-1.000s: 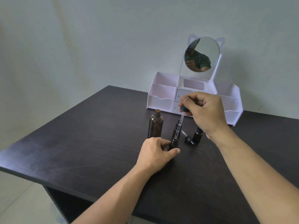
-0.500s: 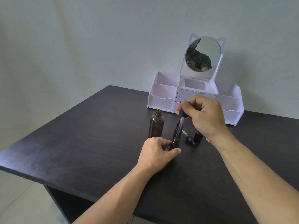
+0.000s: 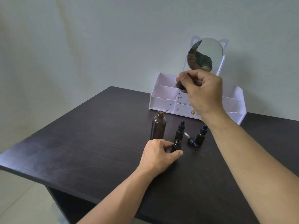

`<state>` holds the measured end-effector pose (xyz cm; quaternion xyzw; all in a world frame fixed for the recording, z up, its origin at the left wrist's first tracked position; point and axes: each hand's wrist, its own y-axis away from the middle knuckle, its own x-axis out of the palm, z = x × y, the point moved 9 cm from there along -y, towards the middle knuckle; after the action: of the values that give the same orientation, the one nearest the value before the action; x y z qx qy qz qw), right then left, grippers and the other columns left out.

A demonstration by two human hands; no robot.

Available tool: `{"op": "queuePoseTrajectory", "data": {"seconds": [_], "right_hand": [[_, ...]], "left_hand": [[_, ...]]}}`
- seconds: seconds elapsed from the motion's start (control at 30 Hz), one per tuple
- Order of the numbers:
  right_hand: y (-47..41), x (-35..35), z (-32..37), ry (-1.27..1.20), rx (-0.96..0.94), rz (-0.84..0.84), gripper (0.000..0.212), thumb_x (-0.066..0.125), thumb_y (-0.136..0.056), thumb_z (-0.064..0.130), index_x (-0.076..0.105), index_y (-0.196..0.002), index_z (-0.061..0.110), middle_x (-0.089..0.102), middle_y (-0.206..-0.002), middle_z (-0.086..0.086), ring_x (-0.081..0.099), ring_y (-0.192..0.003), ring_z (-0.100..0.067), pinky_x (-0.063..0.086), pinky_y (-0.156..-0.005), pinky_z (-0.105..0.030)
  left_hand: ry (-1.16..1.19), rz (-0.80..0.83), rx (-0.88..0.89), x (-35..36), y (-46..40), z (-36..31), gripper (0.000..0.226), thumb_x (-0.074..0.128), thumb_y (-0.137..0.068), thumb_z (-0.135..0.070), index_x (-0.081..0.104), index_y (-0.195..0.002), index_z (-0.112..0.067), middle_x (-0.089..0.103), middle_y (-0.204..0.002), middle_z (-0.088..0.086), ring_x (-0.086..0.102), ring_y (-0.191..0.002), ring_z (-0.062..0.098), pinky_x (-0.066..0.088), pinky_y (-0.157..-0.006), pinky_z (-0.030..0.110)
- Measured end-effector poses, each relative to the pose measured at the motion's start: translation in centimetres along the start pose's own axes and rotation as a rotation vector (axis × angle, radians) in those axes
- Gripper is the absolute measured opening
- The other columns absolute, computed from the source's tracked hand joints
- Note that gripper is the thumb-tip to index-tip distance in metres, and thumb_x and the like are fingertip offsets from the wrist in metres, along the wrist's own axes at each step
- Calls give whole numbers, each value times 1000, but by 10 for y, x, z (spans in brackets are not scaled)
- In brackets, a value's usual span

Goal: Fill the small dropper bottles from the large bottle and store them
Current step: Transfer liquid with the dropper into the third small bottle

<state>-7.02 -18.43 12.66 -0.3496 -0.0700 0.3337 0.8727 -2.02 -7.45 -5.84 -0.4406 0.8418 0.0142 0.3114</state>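
Observation:
The large amber bottle (image 3: 158, 126) stands uncapped on the dark table (image 3: 90, 143). My left hand (image 3: 157, 155) grips a small open dropper bottle (image 3: 177, 145) standing on the table. High above, my right hand (image 3: 203, 92) pinches the black bulb of a glass dropper (image 3: 173, 99), its tip slanting down just above the large bottle's mouth. Two capped small bottles stand behind: one (image 3: 180, 130) in the middle, another (image 3: 201, 135) to the right. A loose dropper cap (image 3: 191, 139) lies between them.
A white desk organiser (image 3: 163, 97) with open compartments, small drawers and a cat-eared round mirror (image 3: 205, 52) stands at the table's far edge. The table's front and left edges drop off to a tiled floor.
My right hand has lifted the dropper out of the small bottle and carried it up and left, toward the large bottle's mouth. My left hand keeps hold of the small bottle.

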Motion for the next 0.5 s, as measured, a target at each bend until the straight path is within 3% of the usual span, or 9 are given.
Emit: {"op": "queuePoseTrajectory", "data": {"seconds": [0.3, 0.5], "right_hand": [[-2, 32, -22, 42, 36, 85, 9, 69, -88, 17, 72, -84, 10, 73, -74, -4, 73, -71, -18, 60, -76, -37], [18, 58, -52, 217, 163, 290, 10, 71, -85, 21, 74, -76, 18, 74, -75, -1, 72, -75, -20, 59, -80, -36]], "left_hand": [[10, 9, -3, 0, 0, 0, 36, 74, -76, -48, 75, -87, -14, 65, -71, 4, 62, -68, 19, 55, -68, 38], [30, 10, 0, 0, 0, 0, 35, 76, -77, -47, 75, -97, -18, 65, -70, 1, 64, -66, 15, 57, -69, 34]]}}
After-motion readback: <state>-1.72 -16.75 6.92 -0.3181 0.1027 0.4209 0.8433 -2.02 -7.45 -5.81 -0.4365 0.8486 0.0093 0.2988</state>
